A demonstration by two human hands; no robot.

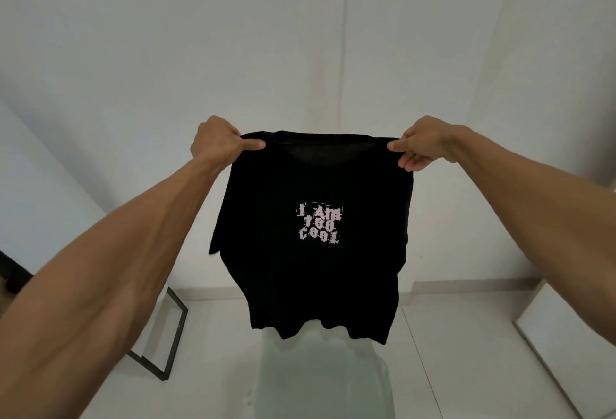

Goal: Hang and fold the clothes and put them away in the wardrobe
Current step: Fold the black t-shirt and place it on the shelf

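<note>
- Left grip [216, 143] is clamped on one shoulder corner of the black short-sleeved fabric T-shirt with a pale pink "I AM TOO COOL" print [316, 272]. The thumb lies on the near face and the fingers are hidden behind.
- Right grip [423, 145] pinches the opposite shoulder corner the same way.
- T-shirt is in the air at arm's length before the white wall [300, 35], touching nothing but the two grips.
- Key relation: the shoulder line runs level and taut between the grips. The body hangs straight down from it, long axis vertical, hem lowest, print facing the camera.
- Neither grip looks nearer to the shirt's middle, so the hold is even.
- Pale green glassy patch [320, 382] lies right below the hem. Cannot tell what it is.
- Likely next: lower the shirt flat to fold. No hanger or wardrobe in view.
</note>
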